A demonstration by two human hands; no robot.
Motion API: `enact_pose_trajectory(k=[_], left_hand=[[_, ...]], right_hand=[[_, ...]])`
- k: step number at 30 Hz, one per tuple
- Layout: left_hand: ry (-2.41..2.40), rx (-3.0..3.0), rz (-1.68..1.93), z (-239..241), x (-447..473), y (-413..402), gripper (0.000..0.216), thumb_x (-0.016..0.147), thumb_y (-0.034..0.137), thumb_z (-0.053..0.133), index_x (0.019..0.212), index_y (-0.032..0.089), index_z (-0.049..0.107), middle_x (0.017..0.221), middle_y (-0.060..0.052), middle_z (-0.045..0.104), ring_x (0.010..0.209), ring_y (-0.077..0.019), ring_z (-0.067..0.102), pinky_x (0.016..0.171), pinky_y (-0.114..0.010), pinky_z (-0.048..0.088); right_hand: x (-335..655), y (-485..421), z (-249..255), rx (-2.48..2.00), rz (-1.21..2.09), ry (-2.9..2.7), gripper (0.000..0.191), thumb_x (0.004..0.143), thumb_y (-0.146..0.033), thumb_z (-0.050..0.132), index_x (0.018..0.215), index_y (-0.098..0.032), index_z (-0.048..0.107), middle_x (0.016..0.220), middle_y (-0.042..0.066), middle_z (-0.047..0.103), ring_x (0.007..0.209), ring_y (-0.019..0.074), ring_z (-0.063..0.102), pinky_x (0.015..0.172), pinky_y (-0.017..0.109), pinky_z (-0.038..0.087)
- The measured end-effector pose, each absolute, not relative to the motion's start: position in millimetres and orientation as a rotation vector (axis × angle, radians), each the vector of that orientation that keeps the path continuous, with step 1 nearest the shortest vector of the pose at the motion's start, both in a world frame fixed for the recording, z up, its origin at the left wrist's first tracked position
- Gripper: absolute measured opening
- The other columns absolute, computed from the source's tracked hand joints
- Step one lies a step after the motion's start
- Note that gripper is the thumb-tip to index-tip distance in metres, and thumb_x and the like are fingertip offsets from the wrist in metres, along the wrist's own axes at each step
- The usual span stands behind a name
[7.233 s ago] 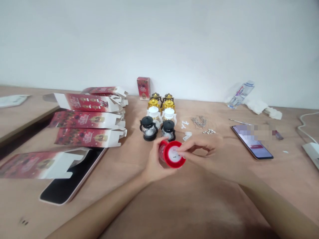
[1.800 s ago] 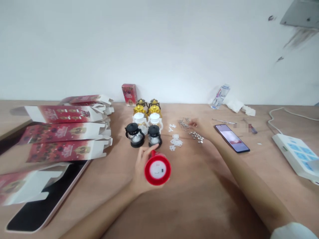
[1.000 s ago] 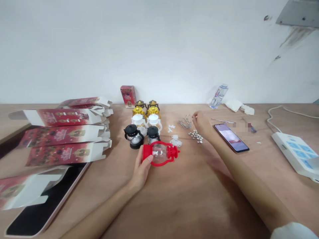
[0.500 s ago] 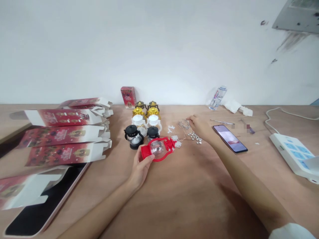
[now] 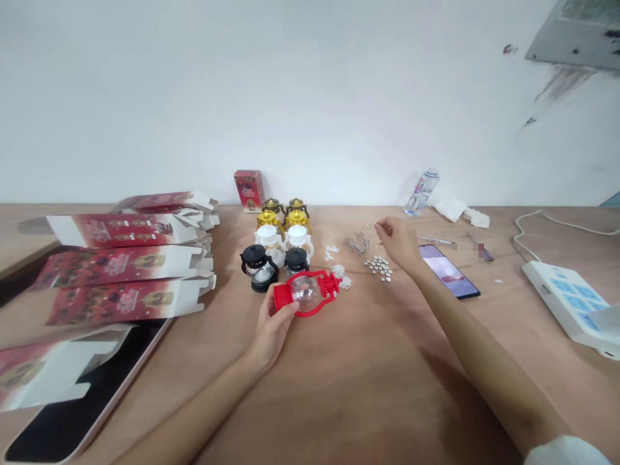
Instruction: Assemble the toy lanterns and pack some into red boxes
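My left hand (image 5: 271, 326) grips a small red lantern (image 5: 309, 294) by its base. The lantern lies on its side in the air, its clear globe and red frame pointing right. Fingertips pinched, my right hand (image 5: 398, 240) holds a thin metal wire piece (image 5: 372, 225) just above and right of a pile of bent metal wires (image 5: 357, 243). Below that hand lie several button cells (image 5: 378, 267). Small white plastic parts (image 5: 331, 252) are left of the wires, and more white pieces (image 5: 343, 276) lie behind the red lantern.
Small lanterns stand in pairs: black (image 5: 256, 261), white (image 5: 269, 237), gold (image 5: 296, 221) and bronze (image 5: 297, 205). Flattened red boxes (image 5: 130, 265) cover the left side. A phone (image 5: 449, 271), pen (image 5: 436, 239), bottle (image 5: 422, 191) and power strip (image 5: 571, 303) are on the right.
My right hand has lifted away from the wire pile, slightly up and to the right, with one wire piece in its fingertips. My left hand keeps the red lantern almost still.
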State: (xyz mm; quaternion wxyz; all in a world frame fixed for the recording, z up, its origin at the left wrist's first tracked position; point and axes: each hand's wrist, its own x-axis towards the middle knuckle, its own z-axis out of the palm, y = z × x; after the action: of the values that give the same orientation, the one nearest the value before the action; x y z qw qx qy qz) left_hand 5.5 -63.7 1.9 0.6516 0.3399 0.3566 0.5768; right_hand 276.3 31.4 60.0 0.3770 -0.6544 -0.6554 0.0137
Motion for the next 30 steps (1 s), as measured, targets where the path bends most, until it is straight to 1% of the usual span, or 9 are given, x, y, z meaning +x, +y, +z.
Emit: enact_pose_trajectory(k=[7, 12, 14, 16, 19, 21, 24, 27, 30], left_hand=[[0.838, 0.751, 1.344, 1.8, 5.5, -63.0, 0.034, 0.059, 0.024, 0.077, 0.088, 0.019, 0.061, 0.088, -0.001, 0.067, 0.091, -0.0191, 0.062, 0.081, -0.028, 0.048], [0.842, 0.728, 1.348, 4.1, 5.9, -63.6, 0.036, 0.057, 0.025, 0.079, 0.087, 0.019, 0.061, 0.085, 0.0, 0.067, 0.087, -0.0164, 0.061, 0.078, -0.025, 0.049], [0.837, 0.708, 1.354, 4.8, 5.7, -63.9, 0.036, 0.056, 0.025, 0.08, 0.086, 0.019, 0.06, 0.084, 0.0, 0.066, 0.085, -0.0157, 0.062, 0.076, -0.025, 0.05], [0.821, 0.682, 1.347, 5.7, 5.2, -64.1, 0.036, 0.057, 0.026, 0.08, 0.085, 0.019, 0.06, 0.086, 0.0, 0.067, 0.085, -0.0159, 0.062, 0.076, -0.025, 0.05], [0.784, 0.652, 1.338, 7.2, 4.6, -64.0, 0.034, 0.058, 0.027, 0.08, 0.084, 0.02, 0.059, 0.09, 0.0, 0.068, 0.088, -0.0163, 0.063, 0.076, -0.025, 0.051], [0.764, 0.633, 1.346, 7.4, 4.2, -63.6, 0.032, 0.059, 0.026, 0.079, 0.083, 0.019, 0.058, 0.089, 0.0, 0.068, 0.086, -0.0152, 0.063, 0.075, -0.024, 0.051], [0.755, 0.607, 1.35, 6.5, 3.7, -63.2, 0.029, 0.061, 0.026, 0.078, 0.081, 0.019, 0.058, 0.085, 0.002, 0.067, 0.08, -0.0128, 0.063, 0.071, -0.022, 0.051], [0.743, 0.605, 1.338, 6.1, 3.2, -63.7, 0.028, 0.062, 0.028, 0.077, 0.08, 0.019, 0.057, 0.083, 0.002, 0.066, 0.078, -0.0124, 0.063, 0.071, -0.022, 0.05], [0.73, 0.622, 1.319, 7.1, 3.2, -65.0, 0.03, 0.061, 0.027, 0.077, 0.083, 0.02, 0.059, 0.087, 0.001, 0.067, 0.078, -0.0125, 0.063, 0.07, -0.022, 0.05]], right_hand=[[272.0, 33.5, 41.3, -1.671, 0.523, -1.568, 0.009, 0.076, -0.015, 0.057, 0.069, -0.016, 0.062, 0.053, 0.0, 0.06, 0.055, 0.0143, 0.058, 0.061, 0.026, 0.043], [268.7, 34.4, 49.7, -1.604, 0.754, -1.415, 0.012, 0.08, -0.019, 0.056, 0.07, -0.014, 0.061, 0.057, 0.001, 0.06, 0.051, 0.0105, 0.058, 0.055, 0.023, 0.049], [262.7, 28.9, 60.7, -1.5, 0.922, -1.341, 0.011, 0.079, -0.022, 0.061, 0.072, -0.014, 0.063, 0.06, 0.001, 0.061, 0.051, 0.0083, 0.057, 0.054, 0.021, 0.05], [252.8, 18.5, 73.2, -1.323, 1.161, -1.222, 0.013, 0.073, -0.026, 0.069, 0.072, -0.014, 0.065, 0.06, -0.001, 0.061, 0.05, 0.0058, 0.055, 0.051, 0.017, 0.049], [232.2, -2.2, 88.2, -1.106, 1.435, -1.138, 0.024, 0.061, -0.033, 0.08, 0.066, -0.015, 0.065, 0.058, -0.003, 0.059, 0.048, 0.0039, 0.053, 0.048, 0.015, 0.048], [218.1, -14.4, 92.6, -1.054, 1.519, -1.172, 0.031, 0.055, -0.039, 0.083, 0.064, -0.016, 0.064, 0.057, -0.004, 0.06, 0.048, 0.0043, 0.055, 0.049, 0.016, 0.049], [202.5, -23.8, 90.8, -1.02, 1.56, -1.209, 0.037, 0.051, -0.043, 0.083, 0.064, -0.016, 0.062, 0.057, -0.004, 0.061, 0.049, 0.0061, 0.057, 0.05, 0.018, 0.051], [196.1, -23.5, 83.9, -1.021, 1.525, -1.215, 0.038, 0.051, -0.044, 0.083, 0.063, -0.016, 0.061, 0.055, -0.004, 0.061, 0.049, 0.0072, 0.058, 0.05, 0.02, 0.051], [195.8, -20.2, 78.2, -1.026, 1.497, -1.209, 0.037, 0.053, -0.045, 0.082, 0.063, -0.016, 0.06, 0.056, -0.004, 0.061, 0.049, 0.0071, 0.058, 0.05, 0.021, 0.05]])
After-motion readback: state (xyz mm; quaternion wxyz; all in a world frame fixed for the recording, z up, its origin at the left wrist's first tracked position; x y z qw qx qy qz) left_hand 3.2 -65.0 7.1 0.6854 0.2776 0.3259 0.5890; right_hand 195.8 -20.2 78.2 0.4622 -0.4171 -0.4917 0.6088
